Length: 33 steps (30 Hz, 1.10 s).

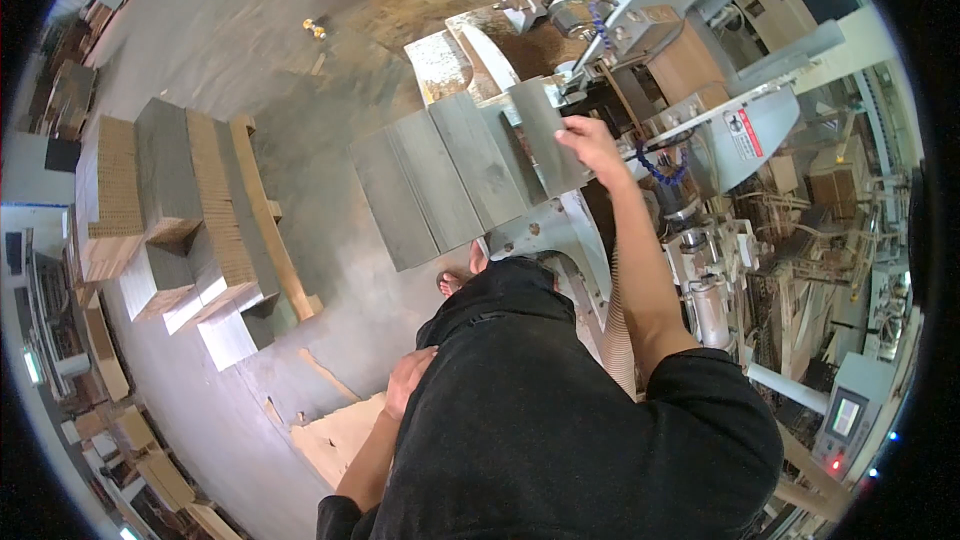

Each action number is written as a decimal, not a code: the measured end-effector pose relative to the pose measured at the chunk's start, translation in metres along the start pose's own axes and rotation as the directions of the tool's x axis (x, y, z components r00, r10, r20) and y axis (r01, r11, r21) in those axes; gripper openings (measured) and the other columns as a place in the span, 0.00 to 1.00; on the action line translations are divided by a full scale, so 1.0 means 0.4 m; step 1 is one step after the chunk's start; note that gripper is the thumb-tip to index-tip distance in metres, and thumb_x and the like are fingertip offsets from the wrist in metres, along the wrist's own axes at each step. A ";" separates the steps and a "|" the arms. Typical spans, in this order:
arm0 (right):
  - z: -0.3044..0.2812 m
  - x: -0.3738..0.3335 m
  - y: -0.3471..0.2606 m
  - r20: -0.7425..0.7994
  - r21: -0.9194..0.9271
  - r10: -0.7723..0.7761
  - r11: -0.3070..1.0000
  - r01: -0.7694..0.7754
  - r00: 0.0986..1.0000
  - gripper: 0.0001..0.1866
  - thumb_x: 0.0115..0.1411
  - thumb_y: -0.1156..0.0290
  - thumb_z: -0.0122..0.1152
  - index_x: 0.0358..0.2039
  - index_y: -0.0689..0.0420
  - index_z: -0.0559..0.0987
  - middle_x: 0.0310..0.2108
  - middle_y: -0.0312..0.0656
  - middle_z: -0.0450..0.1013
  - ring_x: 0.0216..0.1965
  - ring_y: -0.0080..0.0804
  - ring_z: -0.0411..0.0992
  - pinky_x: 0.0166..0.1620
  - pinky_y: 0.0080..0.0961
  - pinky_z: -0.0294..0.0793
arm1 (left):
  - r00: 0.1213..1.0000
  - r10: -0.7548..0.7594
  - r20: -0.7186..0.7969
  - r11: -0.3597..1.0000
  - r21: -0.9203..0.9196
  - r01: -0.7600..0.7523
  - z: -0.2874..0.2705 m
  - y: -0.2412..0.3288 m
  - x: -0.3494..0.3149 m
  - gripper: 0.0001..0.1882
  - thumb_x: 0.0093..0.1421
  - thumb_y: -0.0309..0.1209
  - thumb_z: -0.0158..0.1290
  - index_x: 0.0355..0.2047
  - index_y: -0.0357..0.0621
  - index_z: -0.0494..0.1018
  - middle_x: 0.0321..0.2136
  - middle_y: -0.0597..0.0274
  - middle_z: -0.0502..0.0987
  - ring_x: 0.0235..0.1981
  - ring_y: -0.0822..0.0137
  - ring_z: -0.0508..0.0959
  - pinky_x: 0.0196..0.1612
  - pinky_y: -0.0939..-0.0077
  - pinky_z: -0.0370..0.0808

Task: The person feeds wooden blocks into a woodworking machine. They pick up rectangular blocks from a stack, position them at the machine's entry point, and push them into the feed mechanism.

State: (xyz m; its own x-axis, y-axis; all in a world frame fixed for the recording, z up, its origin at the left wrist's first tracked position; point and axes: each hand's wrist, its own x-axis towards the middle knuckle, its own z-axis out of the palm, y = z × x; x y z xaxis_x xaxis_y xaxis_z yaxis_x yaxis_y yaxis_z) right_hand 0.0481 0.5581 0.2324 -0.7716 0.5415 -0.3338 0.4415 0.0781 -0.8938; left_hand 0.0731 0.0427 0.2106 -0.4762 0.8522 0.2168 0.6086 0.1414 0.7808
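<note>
The right hand (592,147) has its grip closed on the right edge of a thin, rectangular grey panel (543,130), whose flat face is smooth and matt. Just left of it, beside the machine, more flat grey boards (470,160) lie side by side, straight-edged and faintly streaked. The left hand (405,382) rests against the soft black shirt (570,410) at the waist; its fingertips are hidden, so I cannot tell how its grip stands. Right of the panel, the pale metal machine (735,140) carries a coiled blue hose (665,172); a ribbed beige duct (620,335) drops below. Well to the left, block-like stacks (115,228) with finely layered tan sides stand by a rough timber pallet (275,215) on smooth, stained concrete floor (300,90).
</note>
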 end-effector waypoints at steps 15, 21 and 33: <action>0.088 -0.113 0.055 0.335 -0.448 0.003 0.880 0.156 0.942 0.45 0.37 0.72 0.74 0.59 0.60 0.68 0.45 0.48 0.75 0.36 0.32 0.76 0.42 0.29 0.74 | 0.997 -0.052 -0.054 0.999 0.008 0.052 0.023 0.028 -0.046 0.20 0.58 0.31 0.48 0.51 0.40 0.69 0.49 0.49 0.74 0.47 0.49 0.75 0.49 0.58 0.72; 0.131 -0.143 0.068 0.215 -0.629 -0.093 0.748 0.211 0.972 0.42 0.39 0.69 0.73 0.57 0.60 0.69 0.43 0.54 0.76 0.40 0.41 0.77 0.44 0.30 0.74 | 0.997 -0.057 -0.055 0.998 -0.008 0.057 0.017 0.044 -0.048 0.21 0.60 0.34 0.43 0.51 0.40 0.69 0.49 0.49 0.74 0.47 0.50 0.75 0.49 0.58 0.72; 0.137 -0.126 0.044 0.141 -0.704 0.023 0.705 0.084 0.990 0.32 0.39 0.65 0.72 0.46 0.66 0.76 0.37 0.56 0.77 0.38 0.48 0.77 0.43 0.32 0.74 | 1.000 0.005 -0.028 1.000 -0.017 -0.006 0.015 0.044 -0.036 0.23 0.57 0.38 0.45 0.50 0.37 0.69 0.49 0.47 0.73 0.47 0.48 0.75 0.49 0.56 0.72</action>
State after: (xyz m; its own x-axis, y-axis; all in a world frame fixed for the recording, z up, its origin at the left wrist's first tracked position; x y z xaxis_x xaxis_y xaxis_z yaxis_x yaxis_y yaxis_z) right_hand 0.0699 0.4863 0.2170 -0.8181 0.4198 -0.3930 0.5690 0.6902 -0.4471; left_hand 0.0947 0.0362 0.2178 -0.4908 0.8384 0.2372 0.6005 0.1282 0.7893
